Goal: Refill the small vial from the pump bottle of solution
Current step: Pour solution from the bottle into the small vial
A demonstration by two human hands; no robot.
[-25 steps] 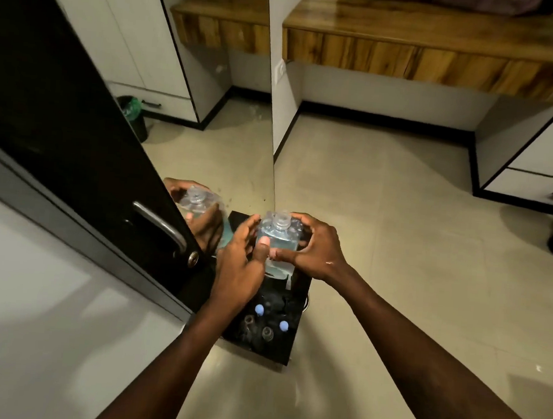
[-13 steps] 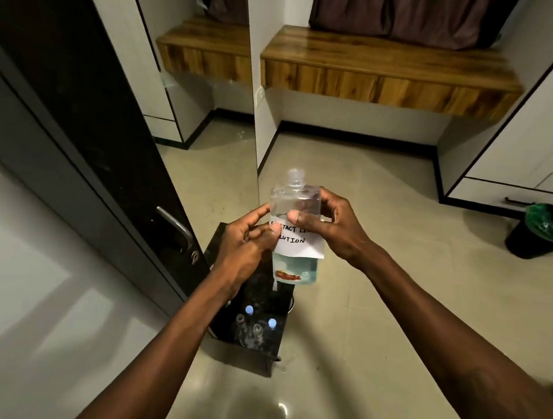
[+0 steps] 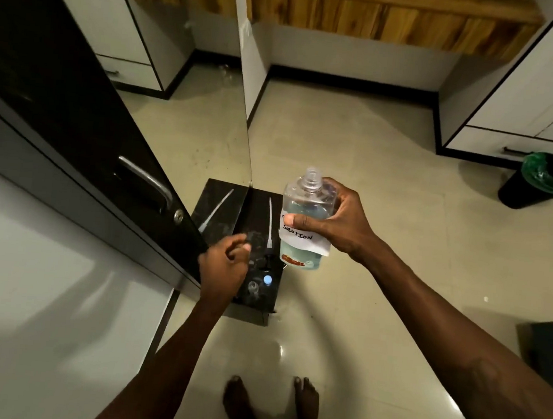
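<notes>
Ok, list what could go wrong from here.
The bottle is uncapped and held by the right hand alone: a tilt could spill solution. The left hand hangs close beside the vials and might knock them over. The pump lies bare on the stand, so its tube may pick up dirt.

bottle [image 3: 309,199] label [image 3: 302,238]: your right hand [image 3: 340,225] hides the top line, only SOLUTION reads | vials [image 3: 267,280]: too small, blurry | left hand [image 3: 223,268]: grip unclear

Right hand [image 3: 331,220] raised, fingers wrapped round the bottle [image 3: 304,196] — left hand [image 3: 225,268] lower, fingers loosely curled.
</notes>
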